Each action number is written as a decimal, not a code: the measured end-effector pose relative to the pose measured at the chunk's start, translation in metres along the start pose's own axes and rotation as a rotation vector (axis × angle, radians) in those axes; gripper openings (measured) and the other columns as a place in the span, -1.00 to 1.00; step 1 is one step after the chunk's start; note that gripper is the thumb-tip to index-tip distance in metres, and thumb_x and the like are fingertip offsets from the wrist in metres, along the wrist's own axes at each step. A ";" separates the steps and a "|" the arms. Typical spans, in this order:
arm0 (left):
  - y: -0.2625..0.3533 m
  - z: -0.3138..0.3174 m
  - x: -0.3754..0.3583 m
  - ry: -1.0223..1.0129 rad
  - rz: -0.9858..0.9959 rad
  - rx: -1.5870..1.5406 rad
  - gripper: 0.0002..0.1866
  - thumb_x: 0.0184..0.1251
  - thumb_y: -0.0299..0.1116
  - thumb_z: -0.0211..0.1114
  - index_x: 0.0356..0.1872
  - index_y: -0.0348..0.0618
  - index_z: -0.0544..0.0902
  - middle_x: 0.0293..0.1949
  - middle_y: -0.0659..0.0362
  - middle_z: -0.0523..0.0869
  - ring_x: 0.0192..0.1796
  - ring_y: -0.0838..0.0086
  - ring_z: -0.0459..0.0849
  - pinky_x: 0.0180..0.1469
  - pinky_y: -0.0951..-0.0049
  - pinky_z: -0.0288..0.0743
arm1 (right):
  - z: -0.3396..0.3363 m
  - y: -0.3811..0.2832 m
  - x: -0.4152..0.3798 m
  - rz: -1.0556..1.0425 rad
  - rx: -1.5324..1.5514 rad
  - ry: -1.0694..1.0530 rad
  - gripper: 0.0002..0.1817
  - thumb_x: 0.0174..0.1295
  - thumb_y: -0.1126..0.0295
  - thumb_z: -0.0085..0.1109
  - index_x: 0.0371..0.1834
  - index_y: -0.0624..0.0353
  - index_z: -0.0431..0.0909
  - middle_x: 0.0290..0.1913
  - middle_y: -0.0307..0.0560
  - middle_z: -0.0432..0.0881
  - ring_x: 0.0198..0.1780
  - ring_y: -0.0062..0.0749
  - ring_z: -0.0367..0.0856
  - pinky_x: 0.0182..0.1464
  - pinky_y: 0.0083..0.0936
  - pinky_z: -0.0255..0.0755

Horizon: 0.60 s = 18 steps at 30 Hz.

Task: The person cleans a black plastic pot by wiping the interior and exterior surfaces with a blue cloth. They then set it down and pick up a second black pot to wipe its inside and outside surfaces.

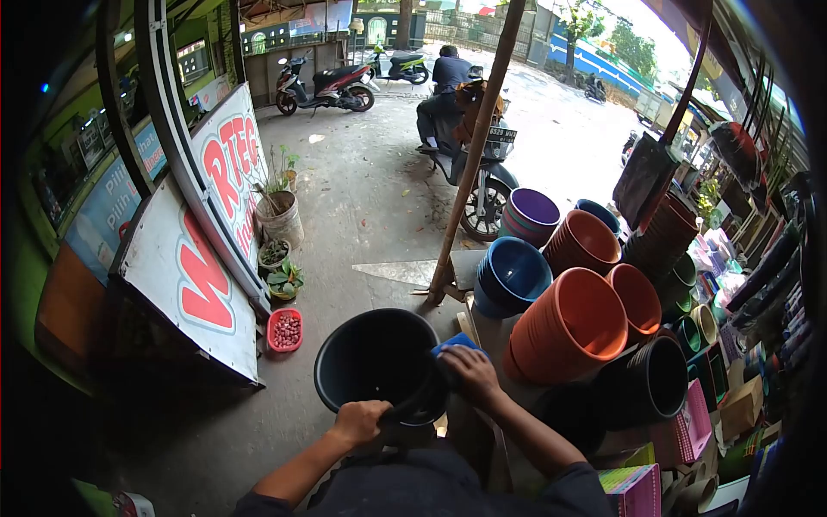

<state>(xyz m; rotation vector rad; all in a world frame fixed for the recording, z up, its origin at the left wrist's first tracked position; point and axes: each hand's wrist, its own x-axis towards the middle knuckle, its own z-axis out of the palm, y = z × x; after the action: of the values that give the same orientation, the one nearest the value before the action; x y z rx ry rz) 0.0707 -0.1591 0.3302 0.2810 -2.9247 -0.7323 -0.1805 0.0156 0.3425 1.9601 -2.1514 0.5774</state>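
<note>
A large black bucket [366, 366] is held in front of my body, its open mouth facing up and away from me. My left hand [362, 420] is closed around the near rim of the bucket. At the bucket's right side, my right hand [469, 369] grips a blue cloth or sponge [461, 341] and presses it against the rim. The palm and part of the blue piece are hidden behind my fingers.
Stacked orange buckets [573, 323] and blue buckets [512, 271] stand close on my right, beside a slanted wooden pole [478, 142]. On the left are a lettered sign board [185, 276], potted plants [280, 215] and a red tub [285, 331]. A person [448, 73] sits on a parked motorbike ahead.
</note>
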 end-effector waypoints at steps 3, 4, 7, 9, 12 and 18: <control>0.003 -0.010 0.010 0.024 -0.233 -0.253 -0.73 0.25 -0.26 0.35 -0.11 -0.18 0.66 -0.19 0.00 0.77 -0.14 0.09 0.76 -0.07 0.17 0.62 | 0.019 0.010 -0.005 0.275 0.367 0.408 -0.41 0.14 0.44 0.26 0.31 0.10 0.41 0.26 0.07 0.52 0.20 0.04 0.55 0.19 -0.20 0.43; -0.008 0.001 0.013 0.219 -0.299 -0.453 -0.69 0.30 -0.23 0.35 -0.10 -0.27 0.65 -0.19 -0.03 0.77 -0.14 0.14 0.76 -0.05 0.22 0.61 | 0.017 -0.002 -0.006 0.497 0.615 0.417 -0.43 0.15 0.45 0.27 0.30 0.16 0.42 0.20 0.14 0.56 0.16 0.09 0.58 0.16 -0.18 0.46; -0.011 -0.001 0.020 0.469 -0.483 -1.002 -0.60 0.40 -0.23 0.34 -0.05 -0.48 0.61 -0.16 -0.03 0.76 -0.12 0.33 0.71 0.01 0.35 0.56 | 0.032 -0.031 -0.004 0.361 0.763 0.261 -0.42 0.13 0.39 0.35 0.25 0.27 0.47 0.16 0.14 0.62 0.16 0.04 0.62 0.17 -0.15 0.46; -0.008 -0.003 0.023 0.484 -0.495 -1.283 -0.52 0.47 -0.05 0.25 -0.08 -0.42 0.62 -0.24 0.15 0.71 -0.19 0.48 0.63 -0.05 0.43 0.53 | -0.002 -0.097 0.009 0.087 0.173 -0.001 -0.25 0.14 0.14 0.25 0.44 0.06 0.34 0.44 -0.11 0.41 0.48 -0.14 0.31 0.46 -0.13 0.10; -0.014 0.005 0.019 0.376 -0.559 -1.184 -0.15 0.39 0.35 -0.07 0.05 -0.46 0.52 -0.19 0.17 0.59 -0.08 0.55 0.50 -0.01 0.48 0.53 | 0.015 -0.139 0.004 -0.106 0.049 -0.150 -0.15 0.08 -0.01 0.21 0.51 -0.05 0.27 0.59 -0.12 0.12 0.60 -0.21 0.06 0.55 -0.16 -0.07; 0.005 0.001 0.009 0.401 -0.307 -1.116 -0.31 0.41 0.38 -0.13 -0.45 -0.16 0.40 -0.51 0.38 0.31 -0.39 0.67 0.23 -0.37 0.58 0.24 | -0.017 -0.102 0.057 -0.178 0.053 -0.208 -0.14 0.01 0.01 0.28 0.48 -0.11 0.32 0.56 -0.16 0.20 0.59 -0.16 0.09 0.53 -0.10 -0.02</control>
<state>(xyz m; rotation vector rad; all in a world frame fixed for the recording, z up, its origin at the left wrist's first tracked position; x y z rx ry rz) 0.0612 -0.1564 0.3319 0.6299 -1.7456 -1.8959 -0.0892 -0.0364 0.3963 2.3027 -2.0621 0.4215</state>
